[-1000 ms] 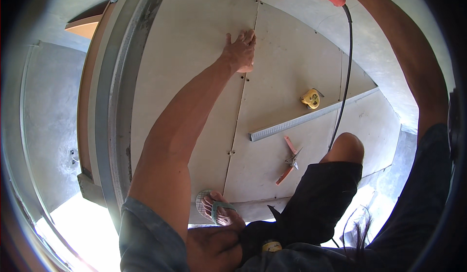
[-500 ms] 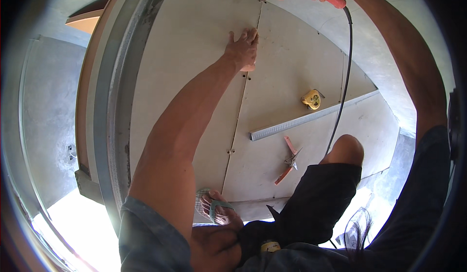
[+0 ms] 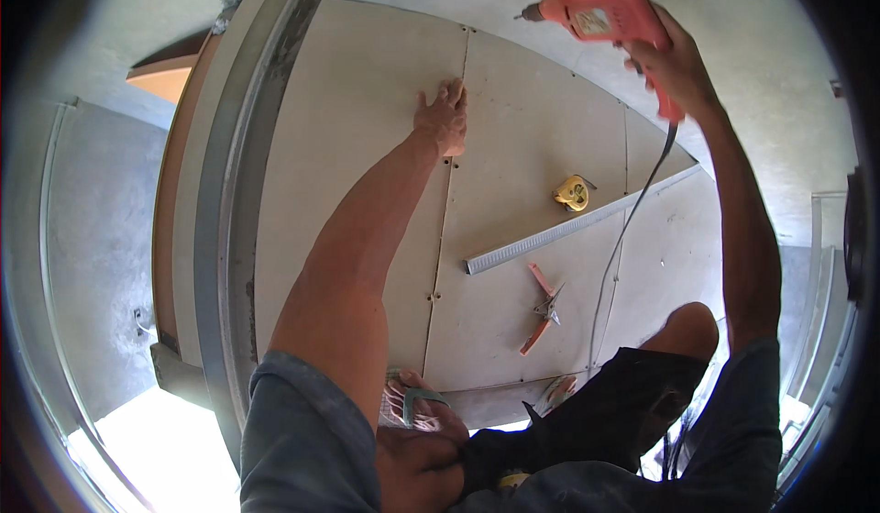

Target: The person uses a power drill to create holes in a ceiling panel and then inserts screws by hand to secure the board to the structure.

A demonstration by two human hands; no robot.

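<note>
In my right hand [image 3: 674, 68] is a red corded drill [image 3: 605, 13], gripped by its handle and raised at the upper right. Its bit points left, apart from the boards. My left hand [image 3: 443, 121] lies with fingers stretched on the pale board [image 3: 357, 119], beside the seam between two panels. Screws show along that seam, some just below the hand. A yellow tape measure [image 3: 573, 194] rests on the right-hand panel. Below it lies a ribbed metal channel [image 3: 577, 221], placed aslant. Snips with orange handles [image 3: 543, 311] lie spread apart nearer to me.
The drill's cord [image 3: 623, 238] runs down across the boards towards my knee. A long metal beam [image 3: 240, 183] borders the boards on the left. Grey walls [image 3: 101, 210] surround the place. My sandalled foot [image 3: 422, 405] is at the near edge of the boards.
The drill has come away from the seam's far end, moving right and nearer to me in my right hand. My left hand keeps its place on the board while the view shifts.
</note>
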